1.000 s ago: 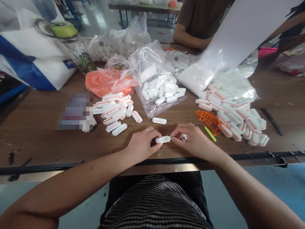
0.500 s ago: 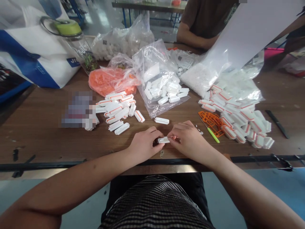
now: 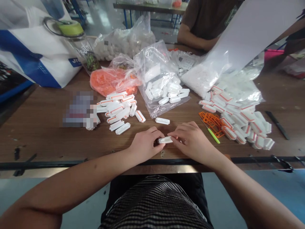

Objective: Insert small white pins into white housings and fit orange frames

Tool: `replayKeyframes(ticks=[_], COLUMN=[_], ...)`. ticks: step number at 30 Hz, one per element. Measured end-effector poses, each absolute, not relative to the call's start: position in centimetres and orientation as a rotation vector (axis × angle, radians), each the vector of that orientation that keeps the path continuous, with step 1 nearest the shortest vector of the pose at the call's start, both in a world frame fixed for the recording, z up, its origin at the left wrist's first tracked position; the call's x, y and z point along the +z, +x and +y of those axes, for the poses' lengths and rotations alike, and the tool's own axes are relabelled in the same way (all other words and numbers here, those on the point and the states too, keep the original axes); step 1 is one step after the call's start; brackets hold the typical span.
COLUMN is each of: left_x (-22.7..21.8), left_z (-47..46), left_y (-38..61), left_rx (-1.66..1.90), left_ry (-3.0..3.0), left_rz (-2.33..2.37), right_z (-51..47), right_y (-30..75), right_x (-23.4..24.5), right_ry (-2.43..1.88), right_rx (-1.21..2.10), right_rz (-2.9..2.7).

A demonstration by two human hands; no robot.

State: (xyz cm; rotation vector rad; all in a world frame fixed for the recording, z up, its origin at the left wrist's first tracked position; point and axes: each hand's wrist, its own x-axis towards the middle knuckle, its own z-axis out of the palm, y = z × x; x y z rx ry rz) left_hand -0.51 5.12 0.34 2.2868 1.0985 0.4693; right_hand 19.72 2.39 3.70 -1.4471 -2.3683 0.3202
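Observation:
My left hand [image 3: 143, 144] and my right hand [image 3: 192, 140] meet near the front edge of the brown wooden table [image 3: 43, 140]. Both pinch one small white plastic connector [image 3: 165, 140], the left at its left end, the right at its right end. One loose white connector [image 3: 162, 121] lies just beyond my hands. A small pile of white connectors with orange strips [image 3: 116, 109] sits to the left. A bigger pile of the same [image 3: 238, 117] lies to the right. Orange clips [image 3: 211, 121] and a green-handled tool [image 3: 213, 135] lie next to my right hand.
An open clear bag of white connectors [image 3: 164, 90], an orange-filled bag [image 3: 107, 81] and further bags of white parts [image 3: 124, 41] crowd the middle. A lidded jar [image 3: 78, 44] and a white-blue bag [image 3: 35, 54] stand at the back left. Another person's arm [image 3: 193, 39] rests at the far edge.
My right hand's fingers have closed in over the connector's right end, and the small white piece seen at that hand a second ago is out of sight. The view has shifted slightly.

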Motion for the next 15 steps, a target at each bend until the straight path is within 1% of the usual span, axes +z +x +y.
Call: replayKeyframes(ticks=[4, 9, 11, 13, 15], left_x=[0.4, 0.6, 0.6, 0.5, 0.4], left_z=[5.2, 5.2, 5.3, 5.3, 5.3], left_y=[-0.5, -0.6, -0.7, -0.7, -0.7], left_rx=[0.466, 0.443, 0.427, 0.430, 0.454], left_ry=[2.290, 2.279, 2.279, 2.278, 2.285], left_rz=[1.089, 1.089, 1.092, 1.093, 1.077], right_z=[1.8, 0.6, 0.1, 0.0, 0.3], right_y=[19.6, 17.9, 17.3, 17.2, 18.3], right_x=[3.4, 2.7, 2.4, 2.4, 2.4], right_ry=[-1.430, -1.436, -1.439, -1.452, -1.462], right_rx=[0.197, -0.195, -0.266, -0.208, -0.010], right_rz=[-2.392, -2.469, -2.462, -2.420, -2.341])
